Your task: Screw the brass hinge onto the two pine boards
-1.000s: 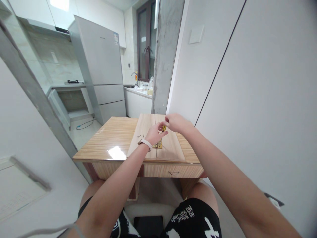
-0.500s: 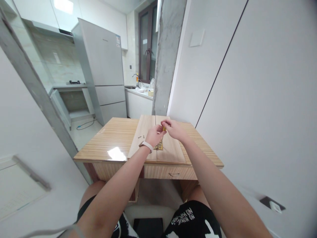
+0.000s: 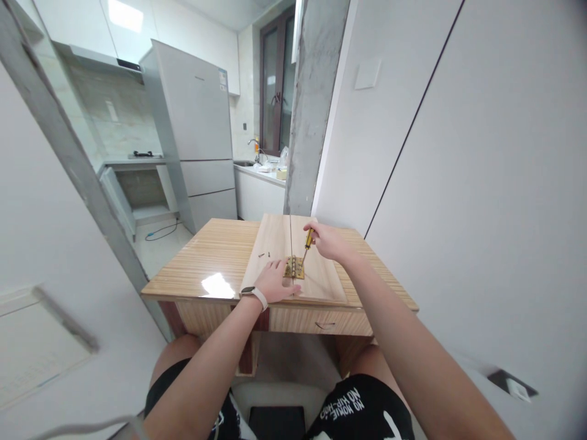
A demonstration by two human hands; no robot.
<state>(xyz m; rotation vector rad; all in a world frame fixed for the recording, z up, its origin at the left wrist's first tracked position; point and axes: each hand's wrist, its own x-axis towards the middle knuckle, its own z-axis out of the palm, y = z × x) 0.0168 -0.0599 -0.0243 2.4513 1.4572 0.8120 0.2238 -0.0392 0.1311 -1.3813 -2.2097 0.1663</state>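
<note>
A brass hinge lies across the seam between two pale wooden boards on the table. My right hand is closed around the yellow handle of a screwdriver, whose shaft slants down to the hinge's right leaf. My left hand rests flat on the boards at the hinge's lower left, fingers spread, covering part of its left side. Two small screws lie on the left board beyond that hand.
The striped wooden table extends left and right of the boards and has a drawer in front. A white wall stands close on the right. Behind are a grey refrigerator and a sink counter.
My left hand has left the screwdriver and come down onto the boards beside the hinge, fingers opening. My right hand now holds the screwdriver alone, its tip lowered to the hinge.
</note>
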